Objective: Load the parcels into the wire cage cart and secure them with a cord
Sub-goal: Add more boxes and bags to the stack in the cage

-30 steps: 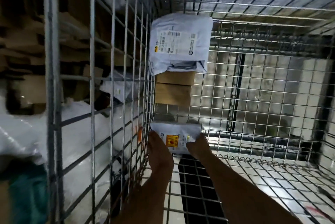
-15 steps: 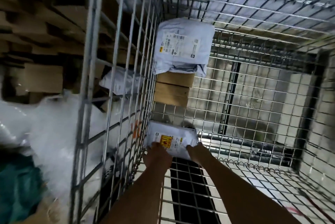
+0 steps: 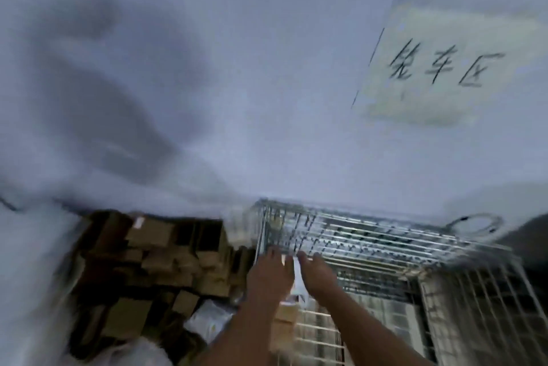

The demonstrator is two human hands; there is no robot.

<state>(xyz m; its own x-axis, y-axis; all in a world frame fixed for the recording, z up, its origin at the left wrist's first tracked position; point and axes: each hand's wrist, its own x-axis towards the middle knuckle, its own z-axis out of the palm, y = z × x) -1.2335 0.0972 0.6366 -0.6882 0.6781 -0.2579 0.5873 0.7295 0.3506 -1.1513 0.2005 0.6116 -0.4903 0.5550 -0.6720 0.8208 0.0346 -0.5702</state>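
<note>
Both hands reach fwd over the wire cage cart [image 3: 370, 242], left hand [image 3: 268, 272] and right hand [image 3: 318, 273] flanking a pale parcel [image 3: 297, 276], prob. steadying it on the stack by the cart's left wall. Grip: fingers look spread on its sides, but blur means can't tell if closed. Cardboard boxes [image 3: 154, 250] piled just outside, left. Wall sign [image 3: 444, 69] above. Cord not identifiable.

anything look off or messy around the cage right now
Yes: brown cartons lie in a jumbled heap left of the wire cage, tilted every way, not stacked. The frame is heavily blurred, so damage cannot be judged.
</note>
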